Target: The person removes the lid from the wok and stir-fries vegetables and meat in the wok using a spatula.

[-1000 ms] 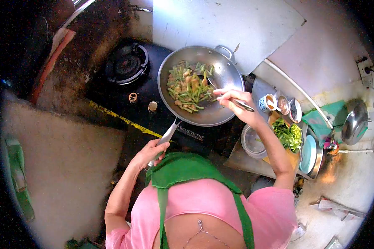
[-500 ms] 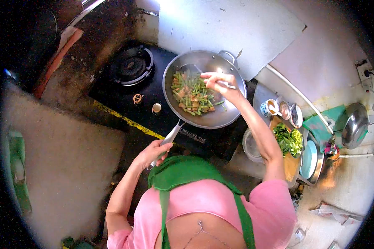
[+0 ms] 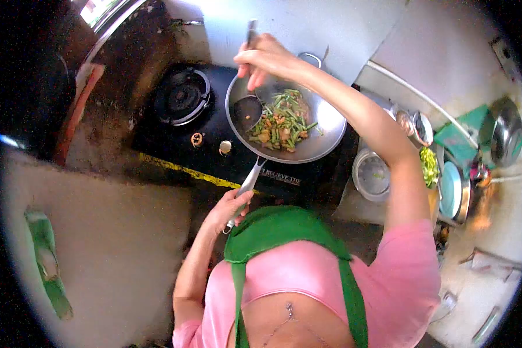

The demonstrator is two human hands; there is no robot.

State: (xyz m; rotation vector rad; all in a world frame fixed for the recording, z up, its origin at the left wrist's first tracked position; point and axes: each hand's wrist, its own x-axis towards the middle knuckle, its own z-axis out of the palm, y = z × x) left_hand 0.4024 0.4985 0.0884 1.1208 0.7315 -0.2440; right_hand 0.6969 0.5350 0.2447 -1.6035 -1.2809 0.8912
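The left hand is wrapped around the handle of a wok, near its end, just beside a green apron. The right hand is clamped on the upper part of a spatula, above the wok's far left side; the tool's top end sticks up beyond the hand, and its dark, broad head is inside the wok, just left of the food. That food, cut green beans mixed with browned pieces, lies across the middle and near part of the wok. The wok sits on a black cooktop, a second burner to its left, with two knobs and a yellow strip towards the near edge. Farther right, past the right forearm, a clear tub stands near some light green vegetables; beyond these are a pale blue basin and a shiny metal vessel by the wall
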